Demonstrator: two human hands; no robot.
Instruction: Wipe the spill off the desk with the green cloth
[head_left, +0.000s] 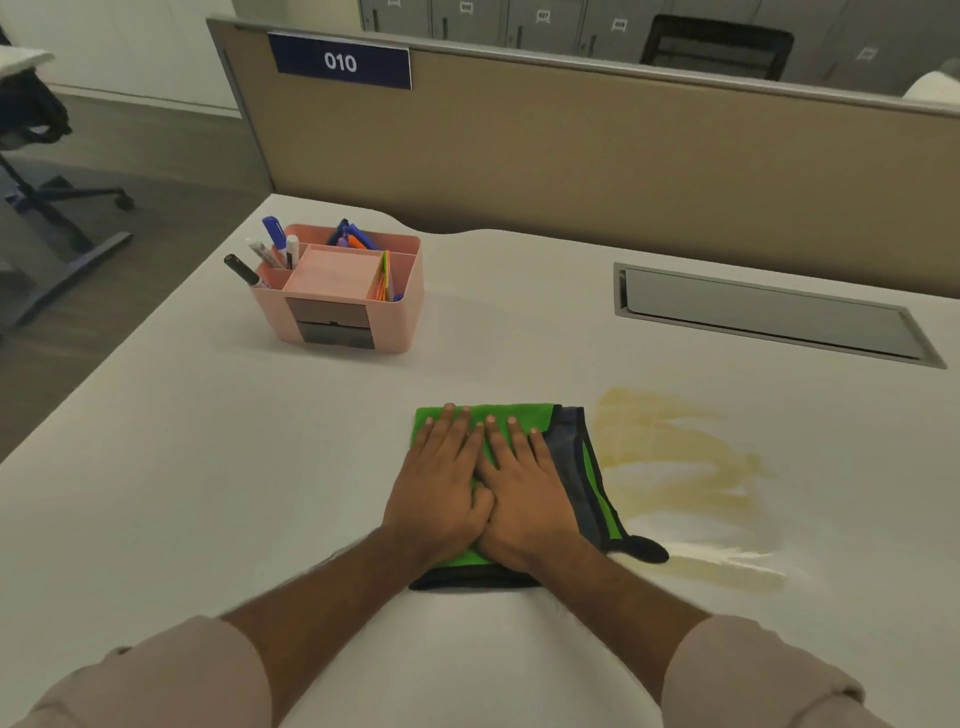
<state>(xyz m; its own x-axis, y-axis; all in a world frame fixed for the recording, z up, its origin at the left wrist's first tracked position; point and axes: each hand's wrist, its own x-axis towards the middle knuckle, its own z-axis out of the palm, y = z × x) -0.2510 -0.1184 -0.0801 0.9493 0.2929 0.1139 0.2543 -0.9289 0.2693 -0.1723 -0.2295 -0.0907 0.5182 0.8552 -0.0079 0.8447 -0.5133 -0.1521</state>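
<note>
Fingers (457, 431): ours lie flat and stretched out, slightly spread, pressing down on the green cloth (488, 415); nothing is clamped.
Left hand (441, 488): palm down on the cloth's left half, thumb touching the right hand.
Right hand (524, 493): palm down beside it, covering the cloth's middle.
Green cloth: folded, flat on the white counter (208, 467) right before us, dark edging and a grey-blue layer showing at its right side.
Spill (675, 467): yellowish smears on the counter just right of the cloth, touching its right edge.
Pink organizer (343, 291): far left on the counter, well apart from us, holding pens.
Sign (340, 61): reads 010, on the partition.
</note>
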